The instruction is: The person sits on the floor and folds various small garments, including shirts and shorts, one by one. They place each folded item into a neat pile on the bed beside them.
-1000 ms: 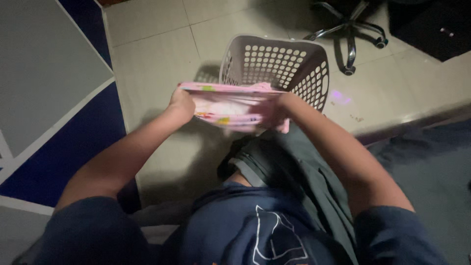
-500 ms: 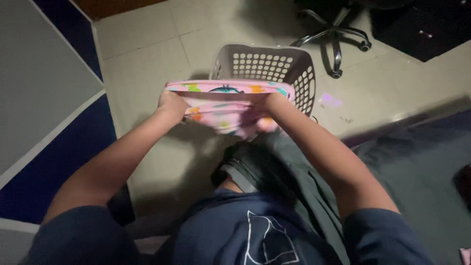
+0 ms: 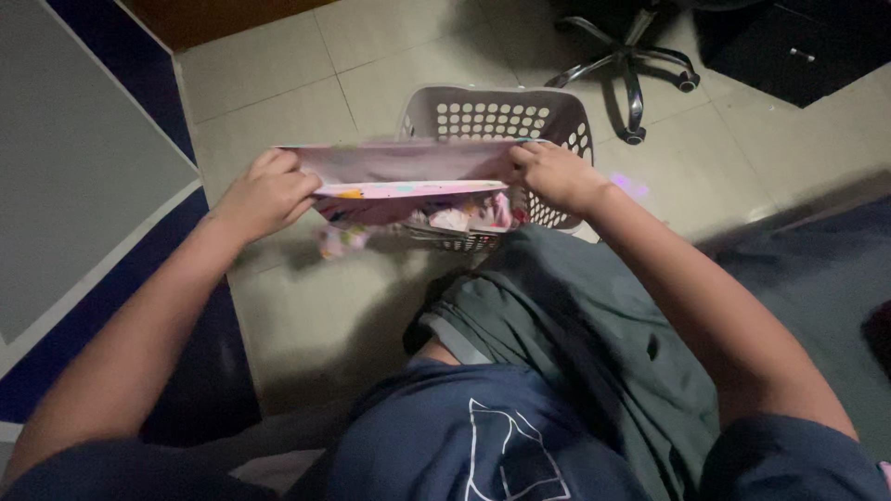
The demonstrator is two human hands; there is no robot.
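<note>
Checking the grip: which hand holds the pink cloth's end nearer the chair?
The right hand, pinching the pink cloth over the basket; the left hand holds the far end.

Dim tiled floor, office chair base, blue-grey wall.

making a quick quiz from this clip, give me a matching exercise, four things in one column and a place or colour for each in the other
Things:
1. pink cloth
2. basket
3. office chair base
4. shorts

Matches:
A. dark grey-green, on the person's lap
B. stretched between left hand and right hand
C. far side of the tiled floor
D. pale, with holes, just behind the cloth

Pairs: 1-B, 2-D, 3-C, 4-A
</note>
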